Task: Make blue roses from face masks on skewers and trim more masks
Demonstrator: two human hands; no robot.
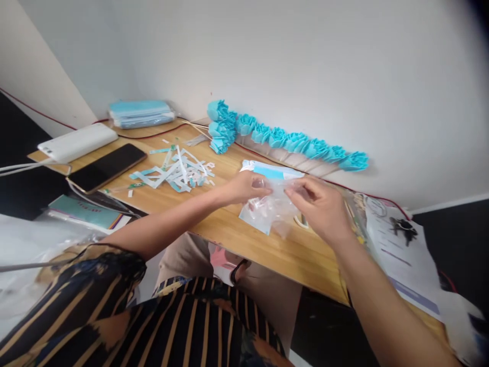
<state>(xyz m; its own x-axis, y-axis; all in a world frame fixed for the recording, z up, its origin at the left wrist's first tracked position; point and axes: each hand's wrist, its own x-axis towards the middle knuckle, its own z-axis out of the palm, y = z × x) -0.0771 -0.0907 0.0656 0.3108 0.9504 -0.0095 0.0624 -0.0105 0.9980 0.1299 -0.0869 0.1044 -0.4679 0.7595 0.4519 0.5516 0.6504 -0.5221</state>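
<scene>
Both hands hold a clear plastic bag [275,204] by its upper edge above the wooden table. My left hand [248,187] pinches its left side, and my right hand [317,204] pinches the right side. Behind and under the bag lie light-blue face mask sheets [263,171], partly covered by it. A scissor-like loop [301,221] shows just left of my right hand, its full shape hidden. Several blue handmade flowers [296,142] on thin stems lie in a row behind my hands.
A heap of cut white and blue strips [179,171] lies left of my hands. Further left are a black phone [109,167], a white power bank [78,142] with cables and a stack of blue masks [141,113]. Papers with keys [404,229] lie at the right.
</scene>
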